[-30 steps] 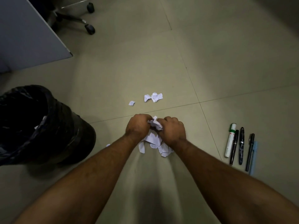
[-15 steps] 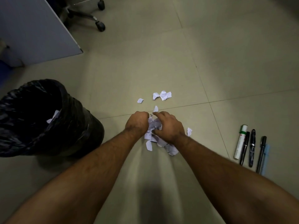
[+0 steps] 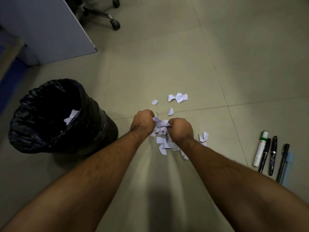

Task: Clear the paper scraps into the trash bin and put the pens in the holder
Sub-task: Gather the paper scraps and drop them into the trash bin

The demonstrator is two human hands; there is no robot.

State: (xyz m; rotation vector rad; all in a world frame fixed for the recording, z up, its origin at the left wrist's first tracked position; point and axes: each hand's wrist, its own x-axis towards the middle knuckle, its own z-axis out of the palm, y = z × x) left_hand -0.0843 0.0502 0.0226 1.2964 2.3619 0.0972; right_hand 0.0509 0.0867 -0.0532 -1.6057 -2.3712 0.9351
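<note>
- The floor [image 3: 150,67] carries everything here; a partition [image 3: 41,30] and a chair base [image 3: 107,15] stand at the far left.
- The bin [image 3: 50,114], black-lined, stands left of the hands with a few scraps already inside.
- The left hand [image 3: 143,121] and right hand [image 3: 181,129] each have their grip curled tight on a bunch of scraps [image 3: 160,124], knuckles nearly touching.
- Loose scraps [image 3: 167,146] lie under the wrists; 4 more sit beyond.
- 5 pens [image 3: 272,154] lie in a row at right; no holder is in view.
- Risk, as I judge it: small pieces slipping from either fist while crossing to the bin, scattering again.
</note>
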